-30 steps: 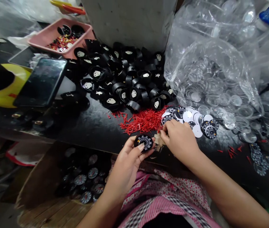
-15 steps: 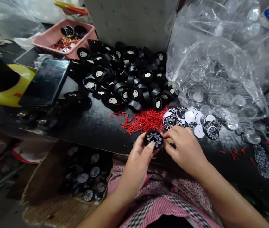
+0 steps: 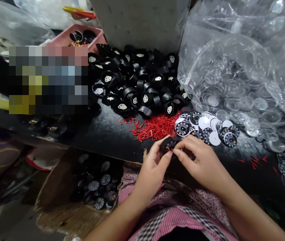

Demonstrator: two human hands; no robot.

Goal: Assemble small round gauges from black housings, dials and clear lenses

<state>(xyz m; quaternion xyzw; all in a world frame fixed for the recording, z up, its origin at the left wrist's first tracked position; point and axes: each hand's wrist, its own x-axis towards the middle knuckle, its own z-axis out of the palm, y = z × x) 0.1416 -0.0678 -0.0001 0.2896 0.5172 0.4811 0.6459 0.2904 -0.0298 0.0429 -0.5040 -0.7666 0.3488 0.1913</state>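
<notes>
My left hand is closed around a round black gauge, its numbered dial tilted up toward me. My right hand pinches a small red pointer against the dial face; fingertips partly cover the dial. Just beyond both hands lies a heap of loose red pointers. To its right, black and white dial discs overlap in a pile, some showing their plain white backs. Behind these, many black round housings with pale plates inside are heaped up.
A clear plastic bag of transparent round covers stands at the right. Back left is a pink tray. Below the black table edge, a cardboard box holds gauges. A pixelated patch hides part of the left side.
My right hand has brought a red pointer onto the dial. My left hand has tilted the gauge, and the view has shifted slightly.
</notes>
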